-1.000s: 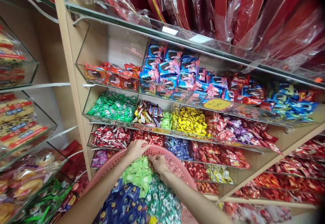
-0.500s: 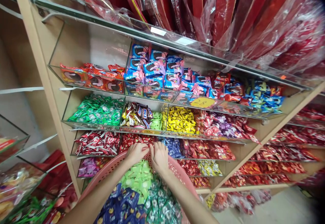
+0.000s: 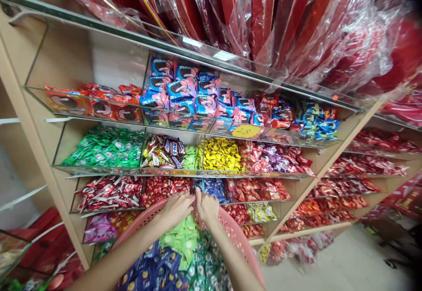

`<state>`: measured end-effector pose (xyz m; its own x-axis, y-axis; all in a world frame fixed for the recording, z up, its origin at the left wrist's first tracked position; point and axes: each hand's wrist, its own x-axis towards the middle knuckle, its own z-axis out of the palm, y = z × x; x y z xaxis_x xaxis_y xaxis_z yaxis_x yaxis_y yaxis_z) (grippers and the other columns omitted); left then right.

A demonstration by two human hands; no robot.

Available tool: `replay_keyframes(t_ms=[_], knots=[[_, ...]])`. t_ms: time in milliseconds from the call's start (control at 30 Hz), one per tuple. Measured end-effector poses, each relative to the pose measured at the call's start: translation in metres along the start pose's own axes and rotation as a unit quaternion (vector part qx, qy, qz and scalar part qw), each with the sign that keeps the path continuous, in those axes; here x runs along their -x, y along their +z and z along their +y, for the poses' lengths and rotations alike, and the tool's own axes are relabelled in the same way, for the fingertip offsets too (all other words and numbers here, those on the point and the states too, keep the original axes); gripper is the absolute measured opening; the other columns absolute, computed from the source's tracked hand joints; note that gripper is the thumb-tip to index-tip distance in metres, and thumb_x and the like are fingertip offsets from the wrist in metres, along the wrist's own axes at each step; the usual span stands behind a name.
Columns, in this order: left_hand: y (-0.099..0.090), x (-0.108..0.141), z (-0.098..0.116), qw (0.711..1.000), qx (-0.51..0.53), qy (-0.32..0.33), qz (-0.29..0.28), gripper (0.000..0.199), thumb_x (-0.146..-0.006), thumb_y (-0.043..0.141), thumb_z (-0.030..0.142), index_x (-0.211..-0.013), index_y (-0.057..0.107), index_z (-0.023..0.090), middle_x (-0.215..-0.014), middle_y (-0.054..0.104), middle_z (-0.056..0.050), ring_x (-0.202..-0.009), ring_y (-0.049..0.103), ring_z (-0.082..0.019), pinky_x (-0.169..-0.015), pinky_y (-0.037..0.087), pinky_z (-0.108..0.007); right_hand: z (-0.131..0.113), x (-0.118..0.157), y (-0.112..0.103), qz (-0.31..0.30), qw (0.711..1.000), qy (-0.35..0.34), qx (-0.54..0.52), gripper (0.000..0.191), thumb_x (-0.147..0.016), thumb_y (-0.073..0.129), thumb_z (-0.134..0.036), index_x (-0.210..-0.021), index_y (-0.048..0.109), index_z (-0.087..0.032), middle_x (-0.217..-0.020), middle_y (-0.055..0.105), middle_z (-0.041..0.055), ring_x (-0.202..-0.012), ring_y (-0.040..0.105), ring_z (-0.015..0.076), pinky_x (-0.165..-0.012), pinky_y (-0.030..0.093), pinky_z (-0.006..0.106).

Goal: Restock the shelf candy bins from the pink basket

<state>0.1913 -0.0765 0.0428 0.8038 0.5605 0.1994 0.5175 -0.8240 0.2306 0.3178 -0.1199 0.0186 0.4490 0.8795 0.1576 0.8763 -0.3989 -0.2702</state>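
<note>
A pink plastic basket [image 3: 243,234] with a perforated wall is before me at the bottom of the view. My left hand [image 3: 178,206] is closed over its far rim. Close beside it, my right hand [image 3: 207,206] grips the same rim, thumb up, with a narrow gap between the two. Inside the basket lie light green wrapped candies [image 3: 180,238] at the far side, dark blue packets [image 3: 150,267] at near left and dark green foil-wrapped candies [image 3: 209,262] at near right. The fingertips are partly hidden behind the rim.
Glass-fronted shelves face me, holding green candies [image 3: 105,148], yellow candies [image 3: 222,154], red candies [image 3: 166,190] and blue-pink cookie packs [image 3: 181,87]. Plastic-wrapped red items [image 3: 244,14] fill the top shelf. A wooden divider [image 3: 296,194] slants at right, with floor [image 3: 336,260] below.
The view has shifted right, so the shelves sit further left and more floor shows at right. Both hands keep their hold on the basket's rim.
</note>
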Motion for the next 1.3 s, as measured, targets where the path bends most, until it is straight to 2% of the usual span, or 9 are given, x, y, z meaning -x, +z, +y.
replay_keyframes(t_ms=[67,133,233,300,433,567,800,1067,1300], knots=[[-0.031,0.003,0.010,0.997,0.020,0.068,-0.021,0.024,-0.080,0.043,0.033,-0.094,0.060,0.024,-0.097,0.060,-0.004,-0.089,0.053,-0.018,-0.078,0.038,-0.027,0.005,-0.001,0.001,0.007,1.000,0.009,0.005,0.057,-0.087,0.011,-0.048,-0.092,0.060,-0.019,-0.090,0.065,0.0108,-0.088,0.058,0.0203,-0.076,0.034,0.032],[-0.067,-0.002,0.014,0.994,0.016,0.110,0.005,0.028,-0.084,0.036,0.034,-0.084,0.062,0.023,-0.087,0.060,-0.002,-0.084,0.053,-0.015,-0.076,0.037,-0.025,0.009,-0.002,0.002,0.021,0.999,0.025,0.005,0.059,-0.087,0.011,-0.049,-0.088,0.061,-0.018,-0.086,0.065,0.0115,-0.085,0.059,0.0219,-0.074,0.034,0.034],[-0.112,-0.025,0.006,0.994,-0.038,0.070,0.079,0.026,-0.082,0.040,0.033,-0.080,0.063,0.021,-0.086,0.059,-0.003,-0.087,0.049,-0.017,-0.078,0.035,-0.027,0.013,-0.004,0.002,0.038,0.998,0.040,0.003,0.065,-0.085,0.008,-0.051,-0.082,0.062,-0.017,-0.084,0.065,0.0129,-0.083,0.059,0.0235,-0.073,0.034,0.035],[-0.128,-0.046,-0.006,0.994,-0.064,0.045,0.077,0.021,-0.077,0.046,0.032,-0.073,0.063,0.020,-0.080,0.059,-0.003,-0.086,0.048,-0.017,-0.079,0.033,-0.027,0.014,-0.005,0.000,0.044,0.998,0.044,0.004,0.068,-0.085,0.005,-0.052,-0.080,0.062,-0.017,-0.084,0.065,0.0132,-0.083,0.059,0.0244,-0.073,0.034,0.036],[-0.127,-0.079,-0.027,0.994,-0.102,0.039,0.030,0.012,-0.070,0.055,0.025,-0.062,0.064,0.021,-0.075,0.060,-0.003,-0.083,0.050,-0.017,-0.076,0.032,-0.026,0.016,-0.006,-0.006,0.056,0.997,0.057,0.006,0.068,-0.084,0.006,-0.055,-0.080,0.062,-0.017,-0.083,0.066,0.0130,-0.084,0.059,0.0251,-0.072,0.033,0.036],[-0.117,-0.093,-0.034,0.993,-0.108,0.034,0.014,0.008,-0.065,0.060,0.029,-0.061,0.065,0.023,-0.069,0.061,-0.002,-0.078,0.051,-0.016,-0.072,0.032,-0.024,0.023,-0.005,-0.006,0.055,0.996,0.068,0.004,0.066,-0.084,0.009,-0.055,-0.080,0.062,-0.016,-0.083,0.066,0.0140,-0.085,0.058,0.0239,-0.074,0.033,0.035],[-0.120,-0.099,-0.037,0.994,-0.100,0.032,0.009,0.010,-0.062,0.059,0.025,-0.054,0.064,0.023,-0.061,0.062,0.001,-0.070,0.053,-0.014,-0.068,0.030,-0.022,0.034,-0.008,-0.002,0.060,0.996,0.071,0.008,0.066,-0.084,0.008,-0.055,-0.079,0.062,-0.017,-0.082,0.066,0.0130,-0.083,0.058,0.0247,-0.073,0.033,0.036],[-0.120,-0.098,-0.038,0.997,-0.078,0.007,-0.012,0.010,-0.056,0.061,0.023,-0.047,0.060,0.022,-0.051,0.058,0.002,-0.061,0.051,-0.012,-0.063,0.031,-0.020,0.028,-0.016,-0.005,0.061,0.996,0.066,0.019,0.066,-0.083,0.010,-0.056,-0.081,0.063,-0.016,-0.083,0.066,0.0146,-0.084,0.059,0.0254,-0.073,0.033,0.035],[-0.121,-0.092,-0.036,0.990,-0.138,0.015,0.009,0.019,-0.066,0.049,0.016,-0.049,0.058,0.019,-0.060,0.061,-0.002,-0.070,0.052,-0.015,-0.066,0.031,-0.023,0.028,-0.021,-0.002,0.059,0.997,0.052,0.027,0.065,-0.084,0.011,-0.056,-0.080,0.063,-0.017,-0.080,0.066,0.0137,-0.082,0.059,0.0246,-0.071,0.033,0.034]])
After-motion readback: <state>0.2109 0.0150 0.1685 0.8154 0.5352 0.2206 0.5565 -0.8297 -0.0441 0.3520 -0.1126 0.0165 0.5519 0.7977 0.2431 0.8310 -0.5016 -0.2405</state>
